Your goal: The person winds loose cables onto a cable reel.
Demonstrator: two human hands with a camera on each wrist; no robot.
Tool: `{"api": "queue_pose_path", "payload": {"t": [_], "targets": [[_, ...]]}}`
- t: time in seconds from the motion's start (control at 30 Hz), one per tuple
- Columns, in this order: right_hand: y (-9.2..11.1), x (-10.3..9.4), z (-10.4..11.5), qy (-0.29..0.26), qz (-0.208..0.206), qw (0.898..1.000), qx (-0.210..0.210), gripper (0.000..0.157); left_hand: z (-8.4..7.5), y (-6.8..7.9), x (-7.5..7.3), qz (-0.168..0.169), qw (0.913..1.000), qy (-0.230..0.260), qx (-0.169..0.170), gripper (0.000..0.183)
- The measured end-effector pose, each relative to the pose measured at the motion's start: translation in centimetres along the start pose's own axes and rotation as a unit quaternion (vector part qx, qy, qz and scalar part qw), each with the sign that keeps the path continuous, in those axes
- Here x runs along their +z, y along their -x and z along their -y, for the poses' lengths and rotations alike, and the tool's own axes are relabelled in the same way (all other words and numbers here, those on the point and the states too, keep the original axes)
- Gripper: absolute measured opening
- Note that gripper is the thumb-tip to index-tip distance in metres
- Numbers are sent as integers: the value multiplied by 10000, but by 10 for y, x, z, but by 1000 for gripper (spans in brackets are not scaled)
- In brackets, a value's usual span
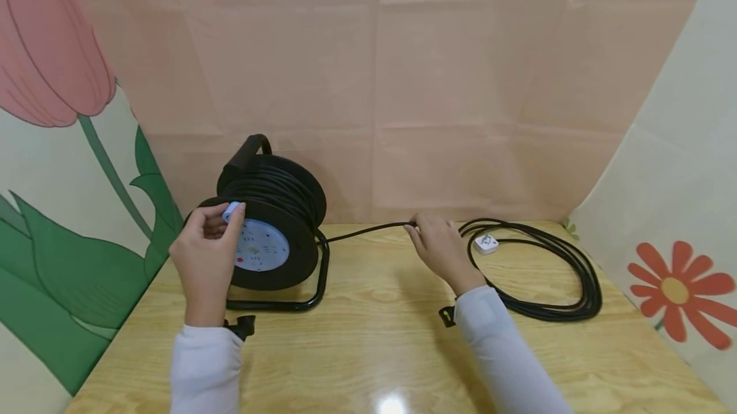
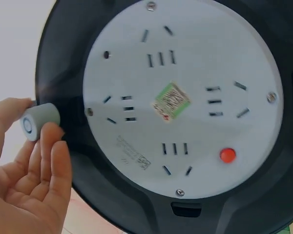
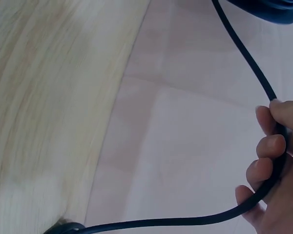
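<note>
On the left of the table in the head view stands a black cable reel [image 1: 311,260] with black cord wound on its drum. Its pale round socket panel [image 2: 185,126] shows slots, a sticker and a red button. My left hand [image 1: 207,247] pinches a light grey-blue knob [image 2: 41,119] at the reel's outer edge between thumb and fingers. Out to the right, my right hand [image 1: 440,247] curls its fingers round the black cable [image 1: 368,230], which runs from the reel through the hand. In the right wrist view the cable [image 3: 244,53] bends through the palm.
Loose loops of cable [image 1: 587,292] lie at the table's right, with a white plug [image 1: 486,244] inside them. The reel's tube stand [image 1: 288,306] rests on the wood table [image 1: 357,350]. A pinkish sheet [image 1: 437,81] hangs behind; flower-printed panels [image 1: 662,177] flank both sides.
</note>
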State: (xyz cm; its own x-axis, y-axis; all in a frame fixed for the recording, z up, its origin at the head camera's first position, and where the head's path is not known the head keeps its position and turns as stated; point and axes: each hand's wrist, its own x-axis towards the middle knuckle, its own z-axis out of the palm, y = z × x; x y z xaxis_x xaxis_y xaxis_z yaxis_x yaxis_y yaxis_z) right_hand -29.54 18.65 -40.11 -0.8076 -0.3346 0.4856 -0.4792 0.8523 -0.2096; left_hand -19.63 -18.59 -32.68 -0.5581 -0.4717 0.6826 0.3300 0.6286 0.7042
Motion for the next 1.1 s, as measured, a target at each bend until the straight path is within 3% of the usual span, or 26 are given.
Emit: {"api": "queue_pose_path", "payload": {"t": [0.2,0.57,0.8,0.97,1.1], "targets": [[-3,2,4,-142,-31,9999,67,31,-10,0,-3,340,9991,-265,49,39],[-10,16,10,-453,-690,9964,179,25,-25,3,1,784,9934,-747,389,38],[-15,21,13,-771,-302,9966,-17,20,-29,11,10,824,9900,-782,836,34],[-16,24,14,-1056,-99,9940,255,15,-31,17,17,927,9863,-791,1114,33],[-15,27,13,-945,14,9948,390,23,-33,24,21,1076,9846,-825,1104,33]]}}
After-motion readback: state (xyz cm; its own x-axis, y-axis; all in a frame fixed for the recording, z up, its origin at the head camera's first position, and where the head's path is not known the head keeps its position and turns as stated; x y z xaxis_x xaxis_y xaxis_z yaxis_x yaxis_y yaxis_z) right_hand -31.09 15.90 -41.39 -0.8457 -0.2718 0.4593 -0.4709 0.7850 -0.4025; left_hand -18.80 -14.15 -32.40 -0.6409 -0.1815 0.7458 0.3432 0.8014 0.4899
